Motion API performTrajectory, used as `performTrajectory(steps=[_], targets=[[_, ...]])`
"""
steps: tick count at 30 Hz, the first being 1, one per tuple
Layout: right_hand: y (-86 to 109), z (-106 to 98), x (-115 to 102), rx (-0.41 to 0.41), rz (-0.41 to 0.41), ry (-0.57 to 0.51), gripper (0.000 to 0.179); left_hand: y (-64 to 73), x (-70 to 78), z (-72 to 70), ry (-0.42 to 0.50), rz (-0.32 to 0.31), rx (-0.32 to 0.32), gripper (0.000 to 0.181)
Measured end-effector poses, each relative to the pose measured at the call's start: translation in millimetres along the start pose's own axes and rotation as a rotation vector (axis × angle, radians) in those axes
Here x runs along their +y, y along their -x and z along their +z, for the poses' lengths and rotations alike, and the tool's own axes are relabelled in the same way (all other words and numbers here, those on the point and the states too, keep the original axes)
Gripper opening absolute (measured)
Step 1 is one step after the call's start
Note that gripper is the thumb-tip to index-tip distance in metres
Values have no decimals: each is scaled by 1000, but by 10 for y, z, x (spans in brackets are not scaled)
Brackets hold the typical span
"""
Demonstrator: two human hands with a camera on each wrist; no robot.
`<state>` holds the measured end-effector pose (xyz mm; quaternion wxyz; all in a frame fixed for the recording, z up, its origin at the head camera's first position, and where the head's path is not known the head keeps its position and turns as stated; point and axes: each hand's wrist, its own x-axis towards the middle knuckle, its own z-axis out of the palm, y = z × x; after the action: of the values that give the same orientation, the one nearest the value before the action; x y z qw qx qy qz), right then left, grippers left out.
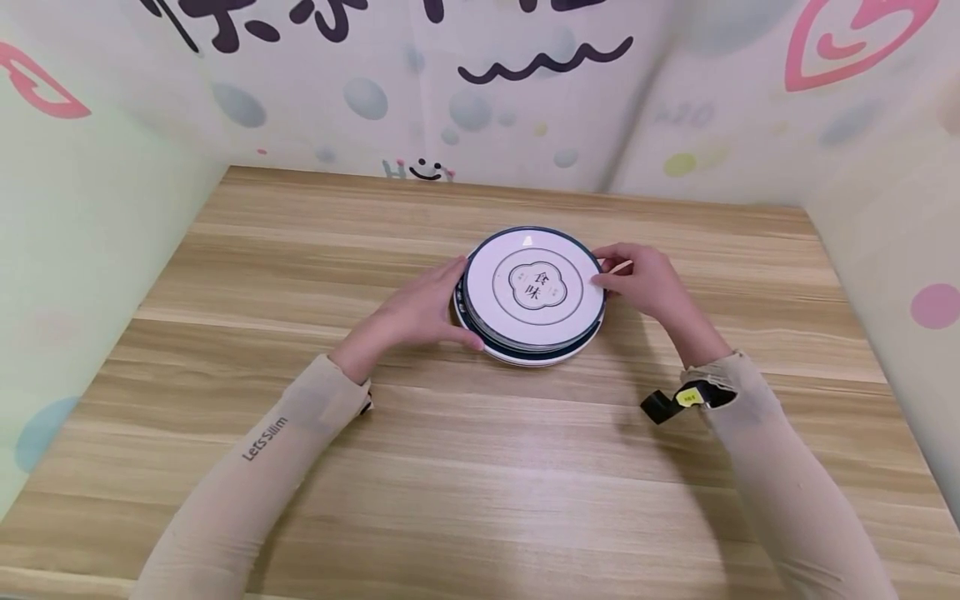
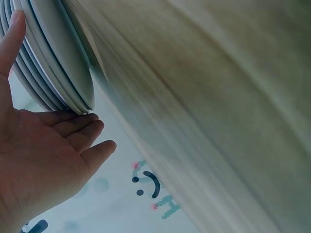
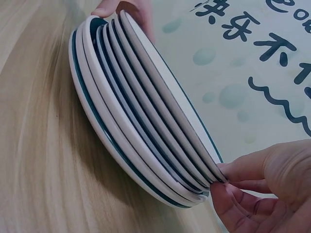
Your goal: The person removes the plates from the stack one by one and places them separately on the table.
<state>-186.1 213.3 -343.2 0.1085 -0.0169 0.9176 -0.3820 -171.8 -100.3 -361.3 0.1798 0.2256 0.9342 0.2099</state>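
Left hand [image 1: 420, 312] spread, thumb apart from fingers, touching left side of plate stack [image 1: 536, 286]. Right hand [image 1: 641, 279] pinches rims of upper plates [image 3: 163, 104] at stack's right edge. Stack between both hands, on tabletop [image 1: 487, 467].

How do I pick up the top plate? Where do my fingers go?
Probably pinch the top plate at its rim, coming from the right, thumb above and fingers below. It lies face up, and its thin rim stands slightly apart from the plates below. The right hand pinches at that side.
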Motion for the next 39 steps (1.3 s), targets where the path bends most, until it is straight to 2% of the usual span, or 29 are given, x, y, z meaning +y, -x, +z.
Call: performTrajectory(steps=[5, 19, 29, 39], targets=[[-14, -2, -13, -3, 26, -18, 38, -9, 16, -6, 9, -11, -5, 132], [7, -21, -12, 17, 27, -48, 38, -28, 28, 2, 4, -4, -6, 130], [33, -42, 33, 5, 24, -187, 44, -22, 17, 9, 4, 1, -8, 130], [15, -87, 82, -57, 94, -329, 48, -36, 1, 18, 3, -18, -5, 129]])
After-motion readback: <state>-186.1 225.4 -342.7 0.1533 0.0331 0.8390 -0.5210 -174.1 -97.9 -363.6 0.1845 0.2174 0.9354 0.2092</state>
